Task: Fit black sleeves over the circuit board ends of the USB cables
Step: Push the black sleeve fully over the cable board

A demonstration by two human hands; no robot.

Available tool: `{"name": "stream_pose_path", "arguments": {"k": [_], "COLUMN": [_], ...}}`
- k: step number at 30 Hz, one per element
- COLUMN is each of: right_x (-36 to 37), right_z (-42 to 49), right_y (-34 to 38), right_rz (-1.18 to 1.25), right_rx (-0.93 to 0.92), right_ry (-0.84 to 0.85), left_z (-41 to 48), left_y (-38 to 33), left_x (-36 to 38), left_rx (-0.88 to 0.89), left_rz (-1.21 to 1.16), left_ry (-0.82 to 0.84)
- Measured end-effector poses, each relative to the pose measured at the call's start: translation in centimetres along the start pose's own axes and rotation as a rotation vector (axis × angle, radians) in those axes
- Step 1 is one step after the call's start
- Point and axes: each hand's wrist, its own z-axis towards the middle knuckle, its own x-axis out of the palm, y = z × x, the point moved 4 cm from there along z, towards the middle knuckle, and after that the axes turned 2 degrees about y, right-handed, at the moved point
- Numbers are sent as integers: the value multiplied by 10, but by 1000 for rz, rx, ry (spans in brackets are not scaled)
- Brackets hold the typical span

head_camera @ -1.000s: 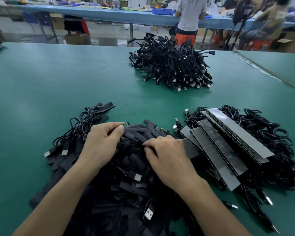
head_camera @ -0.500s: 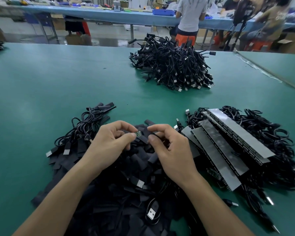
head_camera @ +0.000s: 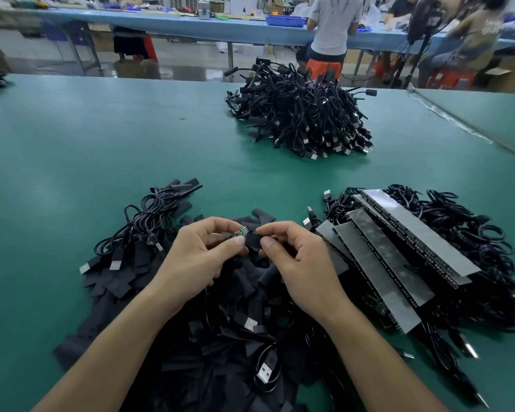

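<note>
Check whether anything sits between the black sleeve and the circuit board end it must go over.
Nothing visible does. The left hand pinches the circuit board, the right hand pinches the sleeve, and the two lie right beside each other.

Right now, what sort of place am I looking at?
Probably an electronics assembly workshop: a heap of USB cables on a long green workbench, a pile of black sleeves, and other workers at a blue bench behind.

On the table [head_camera: 72, 144]: sleeve pile [head_camera: 220, 352] in front, board strips [head_camera: 399, 257] right, cable heap [head_camera: 301, 117] behind.
</note>
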Motion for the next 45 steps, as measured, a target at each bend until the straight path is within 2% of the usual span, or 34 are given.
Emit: {"name": "stream_pose_path", "arguments": {"k": [11,16,27,45], "right_x": [0,-2,-5,-4], "right_z": [-1,-1,1,0], "right_y": [2,2,3,2], "right_rz": [-103,-161,-77,-33], "right_rx": [-47,-59,-40,-42], "right_ry": [43,4,-54,-14], "left_z": [1,1,4,1], "left_y": [1,4,7,5], "left_x": [3,-1,-5,0], "left_rx": [16,10,-14,-27], "left_rz": [-132,-49,-100,-5], "left_ry": [14,9,-47,33]}}
